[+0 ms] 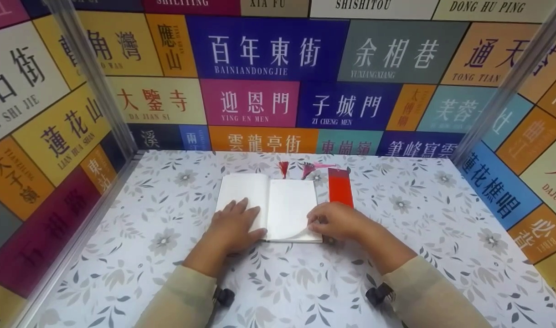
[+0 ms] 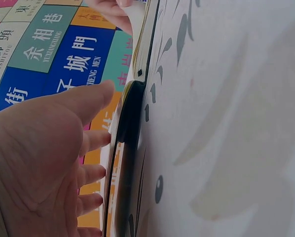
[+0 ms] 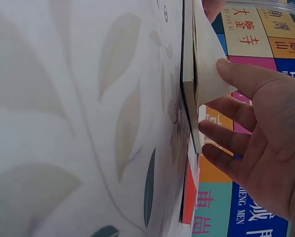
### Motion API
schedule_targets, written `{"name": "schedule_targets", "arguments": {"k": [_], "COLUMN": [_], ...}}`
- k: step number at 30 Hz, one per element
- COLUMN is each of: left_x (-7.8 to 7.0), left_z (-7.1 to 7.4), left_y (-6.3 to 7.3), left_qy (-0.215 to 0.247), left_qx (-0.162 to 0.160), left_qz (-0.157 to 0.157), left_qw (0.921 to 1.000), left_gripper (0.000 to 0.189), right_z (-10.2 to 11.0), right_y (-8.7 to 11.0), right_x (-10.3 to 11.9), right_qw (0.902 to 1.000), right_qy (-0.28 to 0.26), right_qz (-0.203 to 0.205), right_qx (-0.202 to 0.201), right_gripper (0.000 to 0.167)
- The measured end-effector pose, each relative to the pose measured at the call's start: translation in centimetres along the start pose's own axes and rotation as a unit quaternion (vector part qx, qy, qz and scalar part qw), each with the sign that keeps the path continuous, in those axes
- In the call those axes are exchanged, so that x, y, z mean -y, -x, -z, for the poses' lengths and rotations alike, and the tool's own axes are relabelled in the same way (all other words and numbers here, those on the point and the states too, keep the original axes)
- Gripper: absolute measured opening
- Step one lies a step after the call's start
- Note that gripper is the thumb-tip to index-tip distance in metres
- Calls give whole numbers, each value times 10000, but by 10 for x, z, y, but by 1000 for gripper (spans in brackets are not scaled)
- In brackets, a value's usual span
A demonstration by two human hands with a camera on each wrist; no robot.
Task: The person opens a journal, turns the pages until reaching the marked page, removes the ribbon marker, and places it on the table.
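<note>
An open notebook (image 1: 290, 202) with blank white pages lies on the table in the head view. My left hand (image 1: 234, 225) rests on its left page with the fingers spread, the thumb near the gutter. At the lower right corner, my right hand (image 1: 338, 221) pinches a page (image 3: 211, 69) between thumb and index finger, and the corner curls up off the pages beneath. The right wrist view shows the other fingers (image 3: 226, 131) beside the notebook's edge. A red bookmark (image 1: 340, 186) lies right of the notebook, partly hidden behind my right hand.
Beyond the notebook's top edge lie a red tassel (image 1: 283, 168) and a dark-and-pink tassel (image 1: 309, 169). A white floral cloth (image 1: 278, 278) covers the table. Panels with street names (image 1: 264, 50) stand behind and at both sides, with clear corner posts (image 1: 100, 82).
</note>
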State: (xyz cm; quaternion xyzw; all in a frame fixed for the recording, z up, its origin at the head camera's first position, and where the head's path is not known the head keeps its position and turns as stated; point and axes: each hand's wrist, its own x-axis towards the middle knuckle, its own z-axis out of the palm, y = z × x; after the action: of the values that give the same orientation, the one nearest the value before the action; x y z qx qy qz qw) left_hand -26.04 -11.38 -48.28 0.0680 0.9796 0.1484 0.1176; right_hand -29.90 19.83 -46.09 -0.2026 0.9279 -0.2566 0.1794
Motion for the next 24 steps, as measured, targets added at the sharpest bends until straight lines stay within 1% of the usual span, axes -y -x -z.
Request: {"name": "schedule_targets", "arguments": {"k": [2,6,9,13,16,19,24], "left_x": [0,0,0,0,0,0,0], "left_z": [0,0,0,0,1,1,-1], "left_y": [0,-1,-1,1,2,1,-1], "left_qy": [-20,-62,-88,-27,13,14,-27], "left_qx": [-9,-27,-19,-31,-37,-19,-6], "left_qz": [7,1,-14,-58,-60,-23,37], "left_qw": [10000,10000,10000,10000,10000,10000,10000], "left_gripper": [80,83,85,86,86,87,87], "right_z": [0,2,2,4,4,3,2], "right_y": [1,2,2,3,3,4,4], "right_x": [1,3,6,12,16,20,24], "right_qw": [9999,9989,9969,9928,9918,9922,9909], "right_qy": [-10,86,226,350,339,323,341], "right_qz": [7,156,318,547,544,388,325], "right_qx": [-102,-430,-688,-1003,-1104,-1142,-1257], "right_gripper": [8,5,3,6,5,5,6]}}
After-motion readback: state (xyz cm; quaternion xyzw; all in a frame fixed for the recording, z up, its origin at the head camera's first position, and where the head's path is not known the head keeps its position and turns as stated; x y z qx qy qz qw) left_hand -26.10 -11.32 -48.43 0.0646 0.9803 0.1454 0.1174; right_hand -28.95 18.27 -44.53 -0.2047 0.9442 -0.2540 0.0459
